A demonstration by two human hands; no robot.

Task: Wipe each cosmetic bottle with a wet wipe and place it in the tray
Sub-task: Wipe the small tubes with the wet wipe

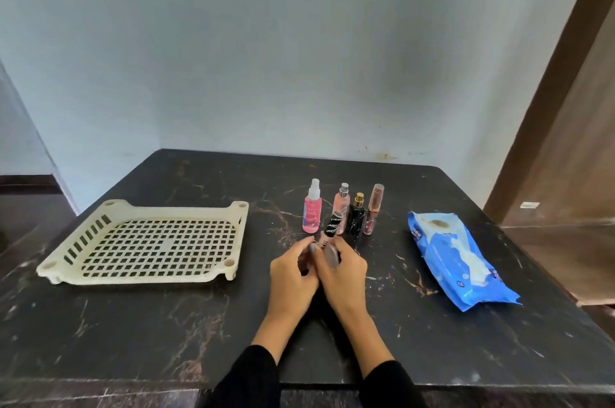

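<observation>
A slim pink gloss tube with a black patterned cap (327, 234) is held tilted over the dark table, between both hands. My left hand (293, 271) pinches its lower part and my right hand (344, 271) curls round its body; whether a wipe lies under the fingers is hidden. Behind it stand several bottles: a pink spray bottle (311, 208), a pale pink perfume (341, 206), a black bottle with a gold cap (356, 218) and a rose-gold tube (373, 209). The cream perforated tray (66, 269) lies at the left with nothing in it.
A blue wet-wipe pack (462, 258) lies at the right of the black marble table (166, 324), a white wipe poking from its opening. A wall rises behind the table and a brown door frame (549, 108) stands at the right.
</observation>
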